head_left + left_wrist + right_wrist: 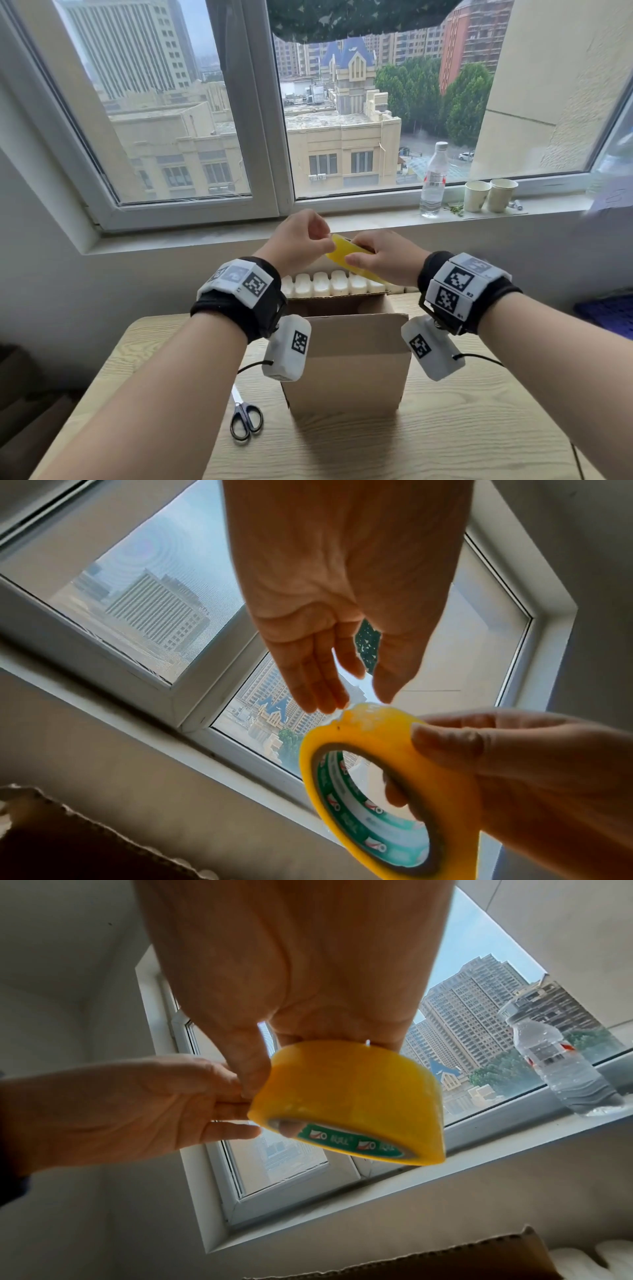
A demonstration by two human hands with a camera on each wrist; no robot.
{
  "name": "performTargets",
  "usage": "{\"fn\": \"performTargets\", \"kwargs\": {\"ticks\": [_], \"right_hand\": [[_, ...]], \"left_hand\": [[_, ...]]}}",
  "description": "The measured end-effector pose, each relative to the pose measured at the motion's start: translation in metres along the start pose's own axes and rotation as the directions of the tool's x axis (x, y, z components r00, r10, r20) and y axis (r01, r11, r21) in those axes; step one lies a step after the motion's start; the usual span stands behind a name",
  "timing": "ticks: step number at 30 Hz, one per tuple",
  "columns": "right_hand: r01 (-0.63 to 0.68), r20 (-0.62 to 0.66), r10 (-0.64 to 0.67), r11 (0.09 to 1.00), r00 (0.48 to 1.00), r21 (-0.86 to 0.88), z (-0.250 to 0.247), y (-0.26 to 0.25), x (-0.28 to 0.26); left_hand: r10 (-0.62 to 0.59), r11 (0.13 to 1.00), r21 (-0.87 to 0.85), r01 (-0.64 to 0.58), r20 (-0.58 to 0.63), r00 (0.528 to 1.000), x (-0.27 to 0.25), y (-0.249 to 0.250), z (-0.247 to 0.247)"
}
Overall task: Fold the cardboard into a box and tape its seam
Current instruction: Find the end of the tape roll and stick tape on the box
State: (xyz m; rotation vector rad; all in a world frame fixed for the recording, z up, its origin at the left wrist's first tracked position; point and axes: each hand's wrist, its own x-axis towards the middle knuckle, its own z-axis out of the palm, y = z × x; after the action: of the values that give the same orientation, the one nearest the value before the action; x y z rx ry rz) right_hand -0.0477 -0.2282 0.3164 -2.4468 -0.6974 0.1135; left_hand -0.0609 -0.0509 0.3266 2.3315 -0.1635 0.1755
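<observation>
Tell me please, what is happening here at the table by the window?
A person is getting tape ready for a brown cardboard box that stands on the wooden table with a top flap up. The right hand grips a yellow roll of tape, and the left hand picks at its edge with the fingertips. Black scissors lie beside the box.

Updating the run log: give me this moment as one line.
right hand grips tape roll | left hand fingers at roll's edge | box on table, top open | scissors beside it
</observation>
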Motion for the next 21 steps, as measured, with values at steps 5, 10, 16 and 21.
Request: {"fn": "performTargets", "kwargs": {"ticks": [5, 10, 16, 21], "right_hand": [[0.006, -0.015, -0.006, 1.000, 1.000, 0.020, 0.000, -0.001, 0.004], [-0.003, -0.042, 0.003, 1.000, 0.999, 0.001, 0.000, 0.000, 0.007], [0.020, -0.063, -0.015, 0.997, 0.998, 0.078, 0.001, 0.001, 0.007], [0.033, -0.126, -0.008, 0.979, 0.992, 0.203, 0.004, 0.011, 0.010]], "left_hand": [[-0.038, 0.994, -0.110, 0.019, -0.173, 0.984, 0.002, -0.005, 0.006], [-0.078, 0.995, -0.070, 0.067, -0.175, 0.981, 0.008, -0.003, 0.013], [-0.057, 0.995, 0.076, 0.068, -0.149, 0.987, 0.011, 0.001, 0.021], [-0.206, 0.978, -0.044, 0.202, -0.211, 0.955, 0.014, -0.016, 0.018]]}}
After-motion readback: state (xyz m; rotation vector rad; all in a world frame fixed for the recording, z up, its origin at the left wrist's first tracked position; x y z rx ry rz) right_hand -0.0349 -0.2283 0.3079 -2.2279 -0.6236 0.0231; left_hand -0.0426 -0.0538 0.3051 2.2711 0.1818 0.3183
